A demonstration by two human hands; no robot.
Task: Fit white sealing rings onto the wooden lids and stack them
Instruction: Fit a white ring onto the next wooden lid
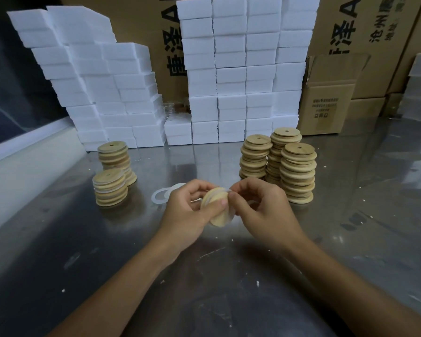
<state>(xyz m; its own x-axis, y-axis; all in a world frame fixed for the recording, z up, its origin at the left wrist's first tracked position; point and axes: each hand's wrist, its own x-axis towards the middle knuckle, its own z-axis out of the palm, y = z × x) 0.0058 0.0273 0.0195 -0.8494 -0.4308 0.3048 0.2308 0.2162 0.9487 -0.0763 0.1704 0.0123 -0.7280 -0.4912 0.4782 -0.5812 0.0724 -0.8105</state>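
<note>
My left hand (187, 212) grips a round wooden lid (220, 214) on edge above the metal table. My right hand (263, 210) pinches a white sealing ring (225, 190) at the lid's top rim. Loose white rings (162, 197) lie on the table just left of my left hand. Two stacks of lids with white rings (111, 187) stand at the left. Three taller stacks of plain wooden lids (298, 172) stand at the right, close behind my right hand.
White foam blocks (229, 81) are piled high along the back of the steel table (204, 276). Brown cardboard boxes (326, 105) stand behind and at the right. A pale wall ledge runs along the left edge.
</note>
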